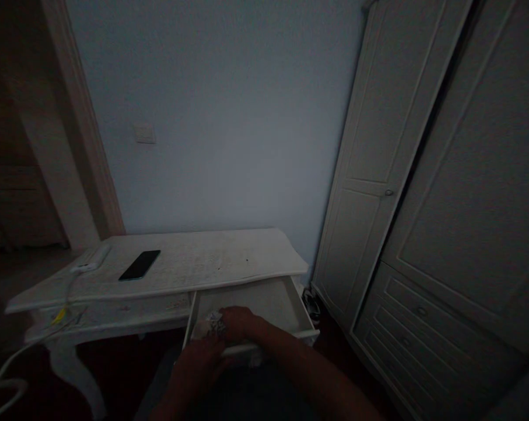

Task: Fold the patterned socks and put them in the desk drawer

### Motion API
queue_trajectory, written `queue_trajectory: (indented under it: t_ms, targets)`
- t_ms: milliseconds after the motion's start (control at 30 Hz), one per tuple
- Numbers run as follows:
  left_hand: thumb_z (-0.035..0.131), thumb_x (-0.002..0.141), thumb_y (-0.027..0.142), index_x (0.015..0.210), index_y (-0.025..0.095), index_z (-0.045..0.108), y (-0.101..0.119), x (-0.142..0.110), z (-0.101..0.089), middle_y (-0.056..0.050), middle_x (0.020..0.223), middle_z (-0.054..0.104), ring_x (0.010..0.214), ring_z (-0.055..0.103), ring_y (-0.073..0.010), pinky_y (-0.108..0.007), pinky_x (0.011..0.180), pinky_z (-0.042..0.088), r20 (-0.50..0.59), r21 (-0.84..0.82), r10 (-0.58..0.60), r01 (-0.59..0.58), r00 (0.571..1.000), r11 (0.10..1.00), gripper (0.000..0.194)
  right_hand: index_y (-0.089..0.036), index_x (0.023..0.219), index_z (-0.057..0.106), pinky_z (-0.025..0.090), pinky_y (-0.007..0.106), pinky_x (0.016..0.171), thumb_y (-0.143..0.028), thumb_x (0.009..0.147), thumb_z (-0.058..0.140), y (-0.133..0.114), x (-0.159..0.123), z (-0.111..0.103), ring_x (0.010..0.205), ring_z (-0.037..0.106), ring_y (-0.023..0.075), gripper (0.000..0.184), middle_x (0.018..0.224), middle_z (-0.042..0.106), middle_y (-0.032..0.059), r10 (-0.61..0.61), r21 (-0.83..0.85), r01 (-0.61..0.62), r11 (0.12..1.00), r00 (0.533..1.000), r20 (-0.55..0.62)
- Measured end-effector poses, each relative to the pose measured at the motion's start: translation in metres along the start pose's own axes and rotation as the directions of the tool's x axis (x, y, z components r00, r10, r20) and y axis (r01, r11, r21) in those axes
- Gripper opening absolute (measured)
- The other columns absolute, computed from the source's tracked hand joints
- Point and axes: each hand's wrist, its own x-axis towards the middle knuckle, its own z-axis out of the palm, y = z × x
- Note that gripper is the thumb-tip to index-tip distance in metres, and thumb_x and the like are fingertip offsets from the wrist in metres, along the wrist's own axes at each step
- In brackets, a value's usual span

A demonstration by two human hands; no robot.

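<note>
A white drawer (pixel 264 304) stands pulled out of the table. Inside its left part is a small crumpled white piece with dark markings (pixel 215 323), perhaps cloth or a thin bag; the dim light hides which. My right hand (pixel 238 323) reaches in from the right, its fingers closed on that piece. Near the drawer's front left corner, my left hand (pixel 203 354) touches the lower side of the same piece. Its fingers look curled, though shadow covers what they hold.
The white table (pixel 211 257) backs onto a pale blue wall. On it lie a dark phone (pixel 140 265) and a white power strip (pixel 93 258) with a cable hanging left. A wardrobe (pixel 369 175) rises at the right, with a shoe (pixel 310 304) on the floor beside it.
</note>
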Motion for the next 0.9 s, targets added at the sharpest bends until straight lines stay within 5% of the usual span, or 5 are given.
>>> queue_trajectory:
  t_ms: [267,467,633,733,900]
  targets:
    - [0.055,0.105,0.042,0.123,0.028,0.074,0.008,-0.002,-0.013,-0.01,0.123,0.078,0.109,0.075,-0.03,-0.041,0.092,0.057,0.041,0.01,-0.038,0.037,0.998,0.999,0.029,-0.022,0.135,0.071,0.058,0.04,0.098,-0.054,0.082,0.077,0.046,-0.04,-0.025,0.125,0.07,0.0344,0.061,0.139,0.072,0.0141,0.216,-0.05,-0.216,0.975,0.976,-0.004]
    - [0.054,0.105,0.047,0.106,0.026,0.076,0.005,-0.003,-0.002,-0.009,0.108,0.079,0.1,0.075,-0.0292,-0.039,0.087,0.056,-0.004,0.014,-0.057,0.057,0.998,0.998,0.03,-0.01,0.117,0.078,0.056,0.055,0.094,-0.059,0.092,0.065,0.064,-0.08,-0.048,0.116,0.07,0.0463,0.057,0.121,0.074,0.0297,0.467,-0.125,-0.487,0.865,0.87,-0.159]
    - [0.053,0.105,0.049,0.107,0.025,0.075,0.006,-0.003,-0.002,-0.009,0.109,0.078,0.101,0.075,-0.0295,-0.039,0.087,0.054,-0.011,-0.014,-0.061,0.061,0.998,0.998,0.033,-0.016,0.147,0.06,0.051,0.057,0.102,-0.059,0.097,0.059,0.06,-0.097,-0.046,0.127,0.064,0.0448,0.066,0.145,0.061,0.0294,0.462,-0.12,-0.493,0.861,0.86,-0.218]
    - [0.052,0.105,0.047,0.11,0.026,0.075,0.009,-0.003,-0.008,-0.009,0.112,0.078,0.104,0.074,-0.0298,-0.04,0.089,0.054,0.023,0.002,-0.064,0.064,0.998,0.998,0.032,-0.028,0.151,0.056,0.052,0.055,0.101,-0.071,0.08,0.075,0.057,-0.09,-0.036,0.128,0.064,0.0435,0.085,0.15,0.058,0.0229,0.405,-0.091,-0.419,0.904,0.904,-0.139]
    - [0.051,0.105,0.044,0.111,0.026,0.076,0.009,-0.002,-0.01,-0.01,0.114,0.079,0.104,0.075,-0.0291,-0.04,0.09,0.055,0.023,-0.015,-0.063,0.063,0.998,0.998,0.031,-0.026,0.162,0.04,0.046,0.074,0.102,-0.059,0.063,0.093,0.028,-0.035,-0.017,0.144,0.046,0.0539,0.117,0.161,0.043,0.0307,0.398,-0.096,-0.406,0.909,0.913,-0.096]
